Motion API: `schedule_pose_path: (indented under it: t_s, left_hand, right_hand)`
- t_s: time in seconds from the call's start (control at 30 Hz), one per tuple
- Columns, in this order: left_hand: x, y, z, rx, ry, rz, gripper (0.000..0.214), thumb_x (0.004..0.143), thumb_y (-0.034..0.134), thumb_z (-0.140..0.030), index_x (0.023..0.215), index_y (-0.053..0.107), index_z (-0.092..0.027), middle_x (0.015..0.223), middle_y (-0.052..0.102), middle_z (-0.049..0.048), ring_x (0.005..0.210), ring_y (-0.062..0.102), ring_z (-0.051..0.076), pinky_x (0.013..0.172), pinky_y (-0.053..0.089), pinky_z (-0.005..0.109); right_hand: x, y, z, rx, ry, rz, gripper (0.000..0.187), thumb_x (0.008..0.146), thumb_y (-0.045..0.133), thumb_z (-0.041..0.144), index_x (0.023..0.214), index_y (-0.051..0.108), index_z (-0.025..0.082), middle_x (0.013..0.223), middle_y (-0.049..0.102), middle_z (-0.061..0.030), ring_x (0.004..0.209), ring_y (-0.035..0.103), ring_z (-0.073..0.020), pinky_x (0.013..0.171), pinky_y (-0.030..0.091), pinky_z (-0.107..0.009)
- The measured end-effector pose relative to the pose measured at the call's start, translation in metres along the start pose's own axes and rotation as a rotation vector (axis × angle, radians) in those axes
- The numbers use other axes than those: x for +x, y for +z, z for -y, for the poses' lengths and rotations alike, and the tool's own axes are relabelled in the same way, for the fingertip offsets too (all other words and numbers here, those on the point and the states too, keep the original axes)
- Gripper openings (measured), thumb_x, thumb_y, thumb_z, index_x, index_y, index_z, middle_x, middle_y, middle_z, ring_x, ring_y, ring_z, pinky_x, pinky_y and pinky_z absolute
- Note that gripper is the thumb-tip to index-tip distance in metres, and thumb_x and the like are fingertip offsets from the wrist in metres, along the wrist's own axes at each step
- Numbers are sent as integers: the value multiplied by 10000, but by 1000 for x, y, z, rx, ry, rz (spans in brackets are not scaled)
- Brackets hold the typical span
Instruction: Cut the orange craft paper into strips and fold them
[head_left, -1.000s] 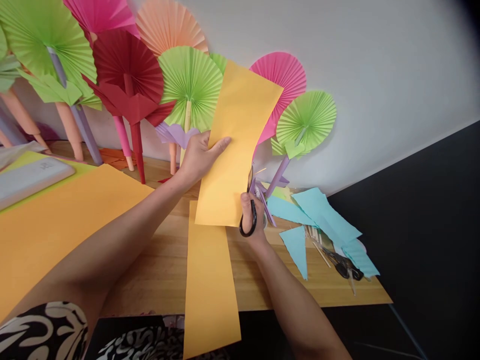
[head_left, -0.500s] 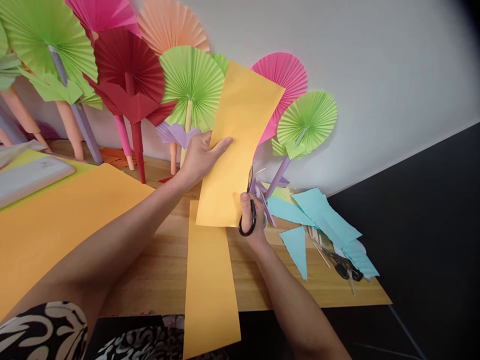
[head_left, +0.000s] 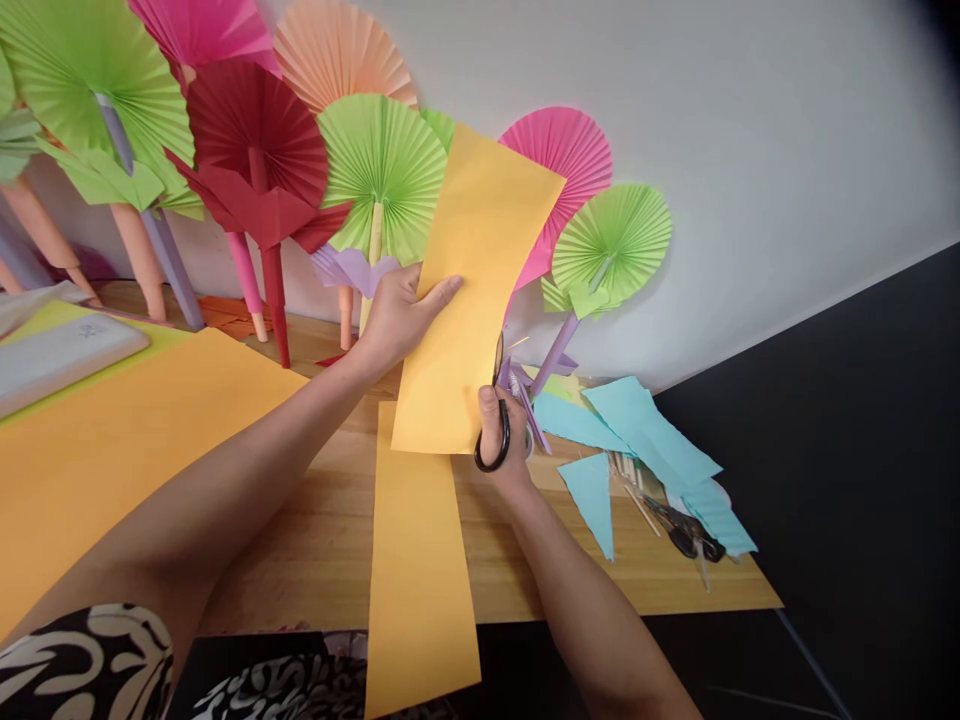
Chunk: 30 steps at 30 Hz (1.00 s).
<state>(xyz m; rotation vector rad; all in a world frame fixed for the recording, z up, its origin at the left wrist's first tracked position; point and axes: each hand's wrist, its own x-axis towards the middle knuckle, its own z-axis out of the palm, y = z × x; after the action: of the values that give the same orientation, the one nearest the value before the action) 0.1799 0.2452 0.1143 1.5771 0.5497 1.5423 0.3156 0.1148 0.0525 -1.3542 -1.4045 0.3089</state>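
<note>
A yellow-orange paper sheet (head_left: pixel 480 230) is held up over the table, pinched by my left hand (head_left: pixel 409 305) at its left edge with the thumb on the front. My right hand (head_left: pixel 506 425) grips black-handled scissors (head_left: pixel 504 450), thumb through one loop. Their blades stand upright at the sheet's right edge, partly behind it; I cannot tell how far apart the blades are. Below, a long strip of the same paper (head_left: pixel 420 560) lies on the table and hangs over its front edge.
Pleated paper fans on rolled paper stems, such as a green fan (head_left: pixel 382 150) and a dark red fan (head_left: pixel 255 115), lean along the wall. Blue paper scraps (head_left: pixel 645 420), thin sticks and black scissors (head_left: pixel 686 540) lie right. A large orange sheet (head_left: pixel 150 430) and white box (head_left: pixel 71 360) are left.
Almost nothing differs. The whole view has shifted a few pixels, and both hands keep their hold on the paper and scissors.
</note>
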Motion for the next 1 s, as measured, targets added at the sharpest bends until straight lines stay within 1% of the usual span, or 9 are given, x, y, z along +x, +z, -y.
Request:
schedule_pose_path:
  t_s: [0.23,0.33,0.47,0.67,0.7,0.77,0.87,0.93,1.0]
  left_hand:
    - [-1,0,0,5,-12,-8,418,821,736,-580,851,681,-167,832,749,74,881,740,269,709,592,315]
    - [-1,0,0,8,-4,-23,437,811,737,-603,850,681,-171,834,749,66,871,740,262,691,594,311]
    - [-1,1,1,-7,-17,-12,473,794,737,-638,854,682,-172,839,750,70,851,743,258,669,596,308]
    - [0,-1,-1,-1,-6,-4,455,797,737,-625,840,680,-175,839,756,64,846,741,256,650,588,299]
    - [0,-1,-1,0,-8,-3,453,797,738,-622,839,681,-174,840,756,64,840,741,254,647,586,298]
    - [1,-2,-1,-7,-15,6,455,795,741,-619,846,684,-171,847,758,68,833,743,252,645,584,296]
    - [2,-4,-1,-27,-25,25,467,787,746,-624,866,689,-168,850,761,69,835,746,253,643,587,294]
    - [3,-4,-1,-37,-29,39,476,777,753,-630,871,693,-168,842,765,69,836,747,253,642,592,292]
    - [3,-4,-2,-46,-39,58,484,772,756,-633,885,700,-166,855,772,74,847,749,259,650,598,295]
  right_hand:
    - [0,0,0,-10,-2,-1,485,995,393,602,677,278,255,639,274,35,610,305,-144,583,311,-307]
    - [0,0,0,-9,4,-6,476,991,400,595,679,279,256,636,275,36,610,305,-146,582,313,-307]
    - [0,0,0,-4,-1,-6,457,997,407,564,683,288,253,641,293,34,612,311,-142,587,319,-304]
    - [1,1,-1,-2,16,24,481,992,376,611,682,316,249,639,326,27,621,338,-149,585,329,-305]
    - [1,1,-2,5,20,33,484,991,373,617,683,323,247,642,340,25,622,346,-150,587,332,-306]
    - [2,1,-2,30,16,60,484,987,364,628,700,388,239,665,409,9,640,394,-162,602,354,-313]
    - [4,2,-1,86,-1,106,488,987,338,639,807,516,222,764,541,-38,723,486,-202,680,418,-345]
    - [4,2,0,102,-3,117,490,990,328,640,854,541,221,790,567,-51,759,505,-221,732,439,-367]
    - [4,2,1,108,2,114,484,992,337,635,853,546,222,779,565,-51,771,514,-229,743,442,-372]
